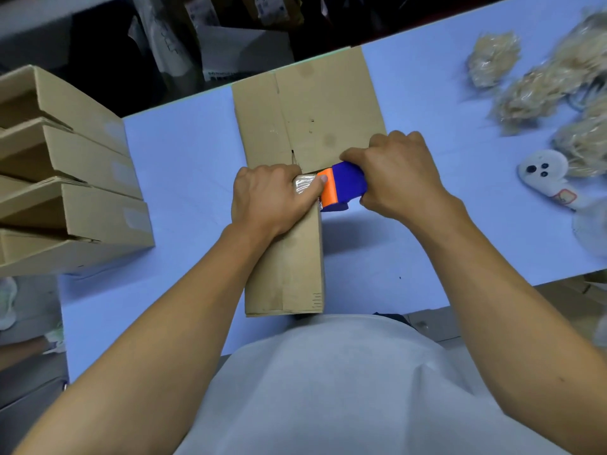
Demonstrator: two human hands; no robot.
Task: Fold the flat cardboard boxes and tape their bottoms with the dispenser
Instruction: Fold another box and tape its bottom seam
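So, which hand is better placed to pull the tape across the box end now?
Right. The right hand already grips the tape dispenser at the box end, while the left hand holds that end.

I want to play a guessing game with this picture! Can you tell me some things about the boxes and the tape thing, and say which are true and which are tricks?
1. The right hand holds the blue and orange tape dispenser. True.
2. The left hand lies flat on the table, away from the folded cardboard box. False: it grips the far end of that box.
3. Finished boxes are stacked at the left of the table. True.
4. The tape dispenser is green. False: it is blue and orange.
5. A white plush toy lies at the right. True.
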